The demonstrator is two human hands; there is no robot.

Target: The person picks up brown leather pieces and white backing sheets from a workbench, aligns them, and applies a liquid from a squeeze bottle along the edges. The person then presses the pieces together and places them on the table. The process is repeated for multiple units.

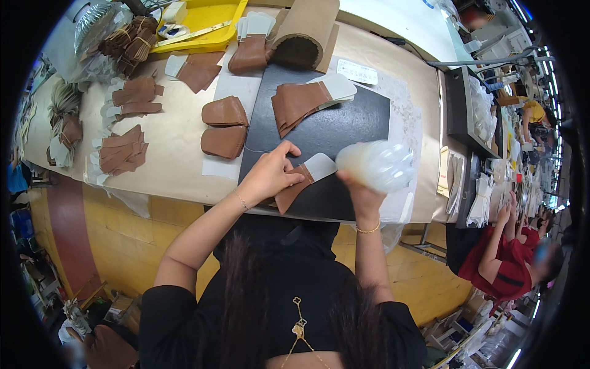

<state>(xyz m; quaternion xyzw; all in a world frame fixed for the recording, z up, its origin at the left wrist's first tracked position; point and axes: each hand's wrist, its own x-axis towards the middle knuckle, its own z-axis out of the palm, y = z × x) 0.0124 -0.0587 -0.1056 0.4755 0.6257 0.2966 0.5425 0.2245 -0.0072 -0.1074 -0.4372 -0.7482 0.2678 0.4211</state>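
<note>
Left hand (268, 175), fingers bent and pressing flat on a brown leather piece (294, 189) with a white end lying on the black mat (356, 120); right hand (364, 194) closed round a blurred clear plastic bottle (376, 163) just beside that piece; stacked brown pieces (298, 103) farther up the mat.

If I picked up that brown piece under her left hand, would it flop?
Probably a little: the brown piece looks thin and flat like leather, so it should bend. It is likely light. The left hand presses it to the dark mat, suggesting it slides easily.
</note>
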